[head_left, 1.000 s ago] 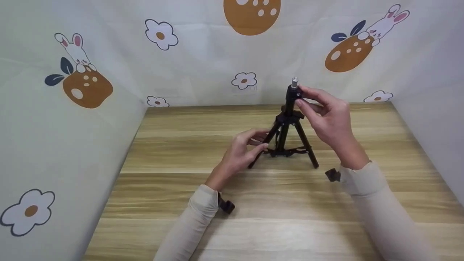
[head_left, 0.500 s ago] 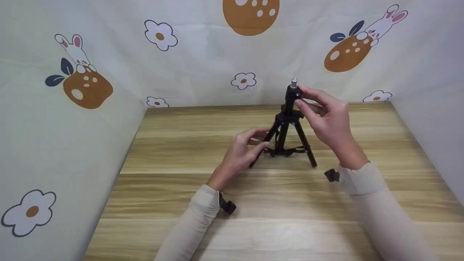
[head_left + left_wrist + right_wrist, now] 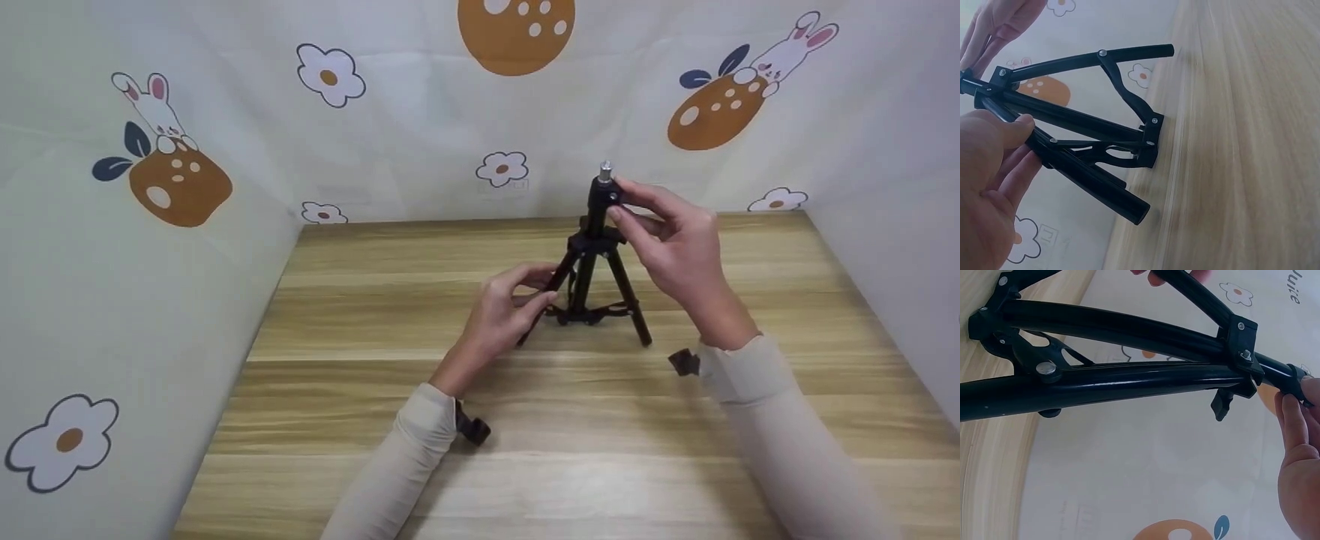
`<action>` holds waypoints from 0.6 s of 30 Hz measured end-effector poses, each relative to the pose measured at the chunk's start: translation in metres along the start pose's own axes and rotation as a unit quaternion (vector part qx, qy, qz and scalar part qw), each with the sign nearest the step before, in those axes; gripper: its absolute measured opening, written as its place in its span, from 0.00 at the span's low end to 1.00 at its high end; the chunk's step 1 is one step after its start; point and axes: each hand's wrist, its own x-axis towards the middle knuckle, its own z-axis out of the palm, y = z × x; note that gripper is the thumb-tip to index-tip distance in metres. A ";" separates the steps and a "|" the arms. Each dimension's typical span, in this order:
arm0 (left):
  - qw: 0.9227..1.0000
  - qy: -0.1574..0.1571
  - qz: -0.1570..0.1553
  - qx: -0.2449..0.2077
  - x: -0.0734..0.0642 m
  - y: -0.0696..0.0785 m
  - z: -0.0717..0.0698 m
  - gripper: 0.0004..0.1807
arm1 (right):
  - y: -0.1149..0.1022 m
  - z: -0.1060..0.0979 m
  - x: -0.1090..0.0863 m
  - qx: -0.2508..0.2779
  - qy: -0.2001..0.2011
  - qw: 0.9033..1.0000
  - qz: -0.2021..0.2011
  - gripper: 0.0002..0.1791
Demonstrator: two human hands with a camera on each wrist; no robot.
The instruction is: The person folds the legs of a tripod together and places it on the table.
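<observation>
A small black tripod (image 3: 587,281) stands upright over the wooden table, its legs spread and joined by braces low on the centre column. A silver stud (image 3: 605,174) tops it. My left hand (image 3: 499,311) pinches the left leg between thumb and fingers, as the left wrist view shows around the leg tube (image 3: 1095,180). Up at the column's top, my right hand (image 3: 682,244) pinches the black collar (image 3: 602,196) with thumb and forefinger. In the right wrist view, a small clamp knob (image 3: 1221,404) juts from the hub (image 3: 1241,343) below the right hand's fingers (image 3: 1296,422).
The wood-grain table (image 3: 337,420) lies under both arms. Pale cloth walls (image 3: 420,135) printed with rabbits, oranges and flowers rise close behind the tripod and along both sides. A black wrist mount (image 3: 474,429) hangs at the left cuff, another mount (image 3: 684,362) at the right.
The tripod's legs have drawn slightly closer together, with my left hand moving a touch right on its leg. Both hands keep their holds, and the head view has shifted a little.
</observation>
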 end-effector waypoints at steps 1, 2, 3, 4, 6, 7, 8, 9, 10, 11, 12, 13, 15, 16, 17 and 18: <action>1.000 0.002 0.002 0.001 0.000 -0.001 0.000 0.19 | 0.000 0.000 0.000 0.001 0.001 1.000 0.001 0.20; 1.000 0.003 0.004 0.002 0.000 -0.001 0.000 0.19 | 0.000 0.001 0.000 0.002 0.002 1.000 0.001 0.21; 1.000 0.004 0.005 0.002 0.000 -0.002 0.000 0.18 | 0.000 0.001 0.000 0.001 0.003 1.000 0.001 0.21; 1.000 0.005 0.006 0.000 0.000 -0.002 0.001 0.18 | 0.000 0.001 0.000 -0.001 0.003 1.000 0.000 0.21; 1.000 0.006 0.008 -0.001 -0.001 -0.003 0.002 0.18 | 0.001 0.001 0.000 -0.008 0.002 1.000 -0.003 0.21; 1.000 0.008 0.009 -0.001 -0.001 -0.003 0.002 0.18 | 0.001 0.001 0.000 -0.012 0.001 1.000 -0.006 0.21; 1.000 0.009 0.009 -0.002 -0.002 -0.003 0.002 0.18 | 0.002 0.001 0.000 -0.017 0.001 1.000 -0.009 0.22; 1.000 0.010 0.010 -0.003 -0.002 -0.003 0.002 0.18 | 0.002 0.001 0.000 -0.020 0.001 1.000 -0.011 0.22; 1.000 0.012 0.011 -0.003 -0.002 -0.003 0.003 0.19 | 0.003 0.001 0.000 -0.025 0.001 1.000 -0.014 0.22; 1.000 0.014 0.013 -0.003 -0.003 -0.003 0.003 0.19 | 0.003 0.001 0.000 -0.027 0.001 1.000 -0.016 0.22; 1.000 0.016 0.016 -0.002 -0.002 -0.003 0.003 0.18 | 0.004 0.001 0.000 -0.027 0.001 0.999 -0.018 0.22; 1.000 0.019 0.018 -0.001 -0.002 -0.003 0.004 0.18 | 0.005 0.001 0.000 -0.025 0.001 1.000 -0.019 0.22; 0.999 0.022 0.022 0.005 -0.002 -0.003 0.005 0.18 | 0.005 0.002 0.001 -0.016 0.000 1.000 -0.018 0.21; 0.999 0.024 0.024 0.008 -0.002 -0.003 0.006 0.18 | 0.005 0.002 0.001 -0.011 0.000 1.000 -0.018 0.21; 0.999 0.025 0.025 0.011 -0.001 -0.003 0.006 0.18 | 0.005 0.002 0.001 -0.004 0.001 1.000 -0.018 0.21; 0.999 0.026 0.026 0.015 -0.001 -0.003 0.007 0.18 | 0.005 0.002 0.001 0.001 0.001 1.000 -0.017 0.21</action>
